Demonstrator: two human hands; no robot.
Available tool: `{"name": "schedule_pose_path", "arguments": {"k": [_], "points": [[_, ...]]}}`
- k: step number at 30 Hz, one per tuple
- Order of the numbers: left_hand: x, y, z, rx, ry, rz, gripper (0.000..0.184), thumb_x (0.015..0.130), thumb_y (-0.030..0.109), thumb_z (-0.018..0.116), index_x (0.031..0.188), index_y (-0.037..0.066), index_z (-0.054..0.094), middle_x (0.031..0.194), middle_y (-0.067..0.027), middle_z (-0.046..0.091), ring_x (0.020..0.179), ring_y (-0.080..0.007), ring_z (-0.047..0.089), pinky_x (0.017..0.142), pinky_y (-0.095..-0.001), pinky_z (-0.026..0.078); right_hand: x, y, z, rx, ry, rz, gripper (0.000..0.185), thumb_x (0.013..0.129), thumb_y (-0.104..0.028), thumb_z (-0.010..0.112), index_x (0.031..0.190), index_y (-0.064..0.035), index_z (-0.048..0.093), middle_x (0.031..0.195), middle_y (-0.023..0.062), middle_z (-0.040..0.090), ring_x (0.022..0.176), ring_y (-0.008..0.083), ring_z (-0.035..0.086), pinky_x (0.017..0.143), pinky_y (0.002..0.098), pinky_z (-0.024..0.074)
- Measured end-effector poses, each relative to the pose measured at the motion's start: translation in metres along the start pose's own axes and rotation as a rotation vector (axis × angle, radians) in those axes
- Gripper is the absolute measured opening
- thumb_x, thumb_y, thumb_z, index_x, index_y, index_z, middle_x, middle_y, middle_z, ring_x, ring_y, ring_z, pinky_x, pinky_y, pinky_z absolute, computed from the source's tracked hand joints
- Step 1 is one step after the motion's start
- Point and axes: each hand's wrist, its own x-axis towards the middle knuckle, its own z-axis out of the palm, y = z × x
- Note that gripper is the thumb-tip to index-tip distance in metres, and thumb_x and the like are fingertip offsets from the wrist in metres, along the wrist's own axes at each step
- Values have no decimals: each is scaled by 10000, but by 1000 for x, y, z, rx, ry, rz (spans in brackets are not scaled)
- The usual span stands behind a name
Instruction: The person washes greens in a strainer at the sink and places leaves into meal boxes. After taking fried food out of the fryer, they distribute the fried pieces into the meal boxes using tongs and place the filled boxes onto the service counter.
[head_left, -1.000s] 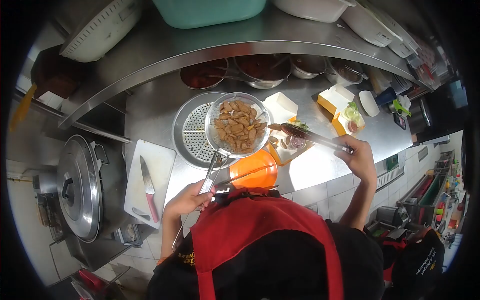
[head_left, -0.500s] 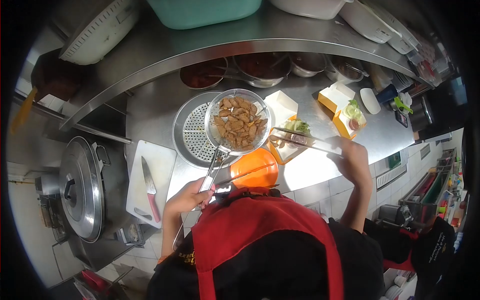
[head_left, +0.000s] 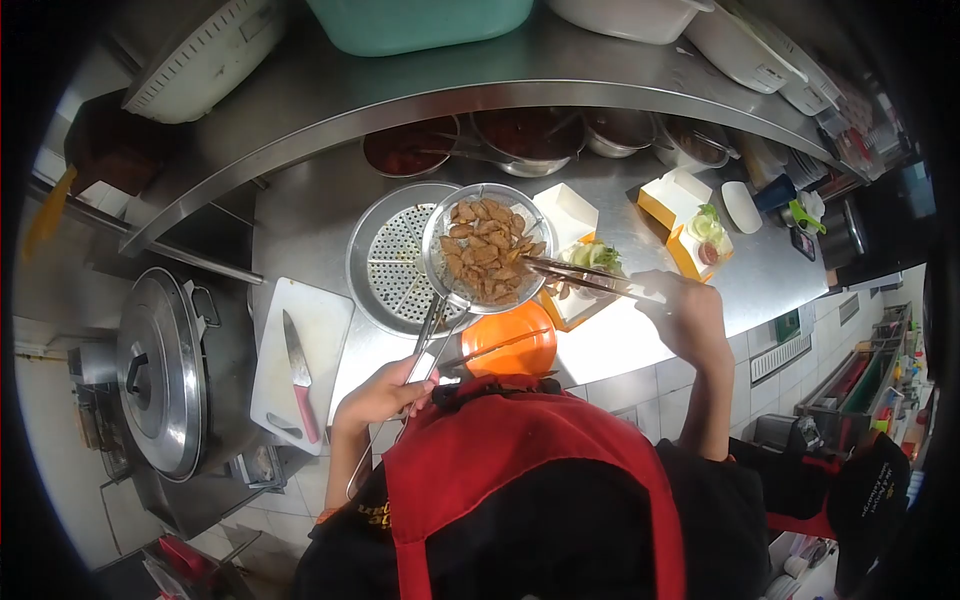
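My left hand (head_left: 388,393) is closed round the handle of a wire strainer (head_left: 440,262), which holds many browned food pieces (head_left: 485,245). The strainer hangs over the right part of a perforated steel tray (head_left: 390,260). My right hand (head_left: 690,315), blurred, grips metal tongs (head_left: 590,275), whose tips touch the pieces at the strainer's right side. Just beneath the tongs is an open yellow-and-white box (head_left: 567,215) with greens and other food in it. An orange plate (head_left: 520,345) lies below the strainer, a dark utensil across it.
A second open box (head_left: 672,200) with food stands farther right, beside a small white dish (head_left: 740,208). Sauce bowls (head_left: 410,148) line the back under a steel shelf. At left are a cutting board (head_left: 290,390), a knife (head_left: 298,365) and a lidded pot (head_left: 160,375). Another person (head_left: 845,500) is at lower right.
The tongs have moved left from over the near box to the food in the strainer. The strainer has shifted slightly right. The other person at lower right has moved slightly.
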Motion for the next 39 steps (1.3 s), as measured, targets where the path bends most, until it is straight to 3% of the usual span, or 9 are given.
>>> {"name": "schedule_pose_path", "arguments": {"k": [5,8,11,15,18,21,26,30,39], "points": [[0,5,2,-30,48,22,100,922,81,518,1016,51,503,665,-11,469,574,-98,473,506,-246,394,-8,22,-9,178,-85,187,285,717,-98,715,995,-108,654,817,74,680,689,233,651,632,322,500],[0,6,1,-36,43,18,98,923,80,513,1015,47,503,668,-11,470,571,-97,471,505,-244,393,-10,37,2,343,-116,188,285,723,-37,713,999,-69,645,792,61,672,665,153,616,630,277,480],[0,0,-4,-20,7,12,123,952,157,499,1045,77,502,709,15,503,588,-62,499,526,-205,413,-9,48,15,538,-156,215,273,742,-16,696,1007,-37,634,803,27,655,686,99,583,638,246,466],[0,0,-4,-14,-7,30,130,951,153,498,1050,69,502,710,12,504,593,-64,500,531,-208,414,-9,55,20,702,-217,282,261,762,5,665,1018,-7,620,818,2,625,709,67,553,641,225,456],[1,-2,-4,-22,-15,31,135,951,154,497,1054,66,500,710,11,505,595,-65,500,531,-209,411,-10,58,22,760,-235,305,254,769,5,648,1021,-10,618,796,6,617,688,67,549,619,221,452],[0,1,-3,-27,0,18,122,941,129,500,1041,58,500,696,3,495,587,-74,492,520,-218,403,-10,59,26,776,-208,304,142,764,-29,607,905,-34,626,784,4,602,648,71,530,543,210,429],[1,4,0,-32,24,14,98,920,81,505,1011,44,502,666,-7,474,562,-88,472,494,-232,390,-18,78,28,893,-243,361,152,766,-72,614,915,-39,613,726,16,613,550,60,506,479,195,391],[1,0,-3,-40,14,33,112,939,144,513,1027,74,512,689,17,509,575,-67,505,516,-209,406,-32,103,37,1015,-298,416,207,803,-65,630,1009,-68,612,695,-9,623,511,32,482,452,184,356],[-2,6,-4,-90,74,40,82,925,110,519,996,69,520,666,13,501,569,-72,495,511,-217,405,-45,118,52,875,-310,448,206,792,-72,656,997,-69,629,673,-11,617,507,39,487,454,195,374]]}}
